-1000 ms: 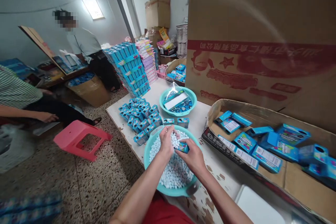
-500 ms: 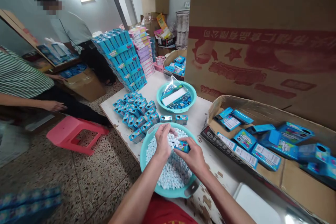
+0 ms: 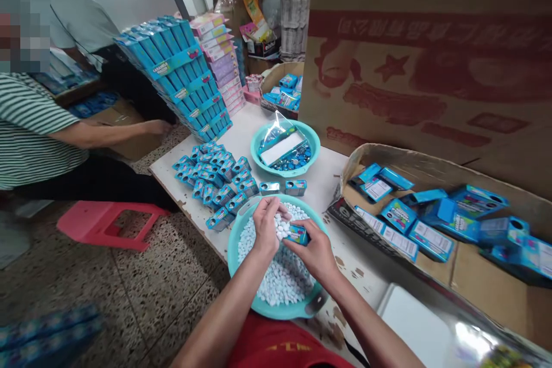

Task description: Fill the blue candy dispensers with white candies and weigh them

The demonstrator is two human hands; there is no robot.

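Observation:
My left hand (image 3: 267, 226) is cupped around a small heap of white candies (image 3: 282, 226), over the large turquoise bowl (image 3: 233, 247) of pale candies (image 3: 284, 279). My right hand (image 3: 317, 246) grips a small blue box (image 3: 298, 234), its end against the candies in my left palm. Beyond the bowl's far rim stand two small boxes, one (image 3: 269, 187) beside the other (image 3: 295, 187). Many similar blue boxes (image 3: 215, 178) are grouped to their left. A second turquoise bowl (image 3: 316, 152) holds a clear plastic piece, a white strip and small blue items.
On the right, a cardboard tray (image 3: 470, 276) holds blue boxes, with a white lid-like object (image 3: 414, 322) nearer me. Stacked blue display packs (image 3: 181, 77) rise at the back left. At left, a person in a striped shirt (image 3: 34, 132) is near a red stool (image 3: 107, 224); another person stands behind.
The view has shifted slightly. The striped-shirt person has come further into view, an arm now stretched toward the stacked packs. My hands keep nearly the same hold over the bowl.

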